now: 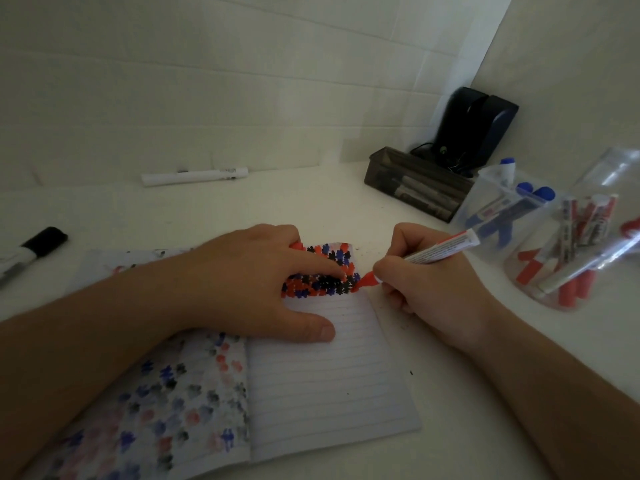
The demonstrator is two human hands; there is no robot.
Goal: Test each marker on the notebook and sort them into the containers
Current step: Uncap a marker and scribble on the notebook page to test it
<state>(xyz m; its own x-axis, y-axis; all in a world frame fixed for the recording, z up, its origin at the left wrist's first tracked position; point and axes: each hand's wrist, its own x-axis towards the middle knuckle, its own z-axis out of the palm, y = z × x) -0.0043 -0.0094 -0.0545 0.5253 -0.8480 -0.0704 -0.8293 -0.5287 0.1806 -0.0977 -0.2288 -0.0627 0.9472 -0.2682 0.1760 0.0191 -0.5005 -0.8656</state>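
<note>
Left hand (256, 282) lay flat, fingers spread, pinning notebook (332, 375) steady. Right hand (426, 289) pinched red marker (429, 254) pen-style, tip touching page edge, testing ink. Containers (540, 237) close right for sorting.

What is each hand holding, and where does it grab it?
The right hand pinches the red marker low on its barrel, near the tip. The left hand holds nothing; it presses flat on the notebook.

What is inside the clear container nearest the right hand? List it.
The nearer clear container holds red-capped markers with white barrels, standing caps down. Their exact count cannot be told, as they overlap and the glare on the plastic hides some.
</note>
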